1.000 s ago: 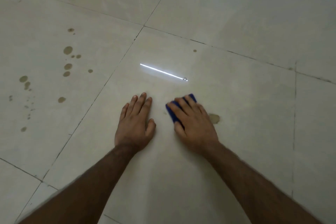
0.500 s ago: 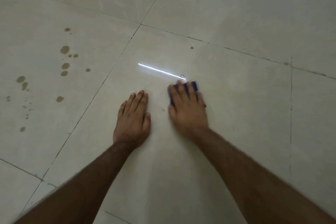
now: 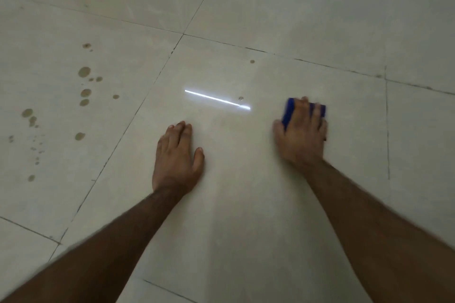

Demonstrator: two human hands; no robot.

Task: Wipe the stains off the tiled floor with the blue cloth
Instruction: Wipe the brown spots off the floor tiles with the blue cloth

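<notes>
Well to the left of the left hand's fingers, across a grout line, a scatter of brown stains dots the neighbouring tile of the tiled floor, none of them touched by anything. The left hand lies flat as a prop, its fingers together and holding nothing. Between the two sets of fingertips runs a bright streak of reflected light, with one small spot beyond it. The right hand presses the blue cloth to the floor, its fingers spread a little over the folded pad, which shows only past the fingertips and beside the thumb. The likely risk is that the big cluster far from the cloth gets missed, or smeared if the pad is already soiled; and on a glossy tile the propping hand could slide under the leaning weight.
</notes>
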